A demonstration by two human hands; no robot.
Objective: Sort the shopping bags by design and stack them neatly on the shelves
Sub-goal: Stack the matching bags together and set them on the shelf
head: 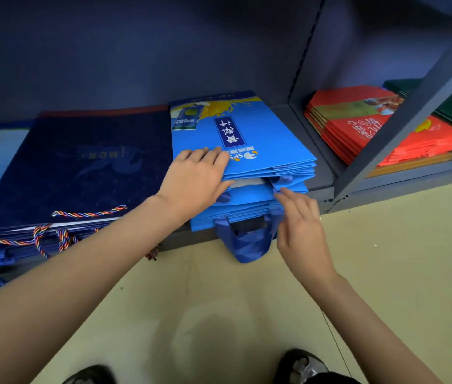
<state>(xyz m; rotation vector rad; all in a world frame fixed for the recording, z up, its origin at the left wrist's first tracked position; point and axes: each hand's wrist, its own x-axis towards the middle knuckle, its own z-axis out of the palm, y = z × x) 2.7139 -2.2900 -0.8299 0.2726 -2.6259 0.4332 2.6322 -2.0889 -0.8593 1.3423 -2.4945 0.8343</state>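
Here the left hand (195, 180) presses flat on the blue bags (247, 151); the right hand's (299, 220) loose fingers (288, 194) touch their front edge.

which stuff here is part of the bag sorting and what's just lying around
In the job: light blue bag stack, left hand resting on it, right hand at its edges, navy bag stack, red bag stack, shelf.
Lying about: shoes, floor.
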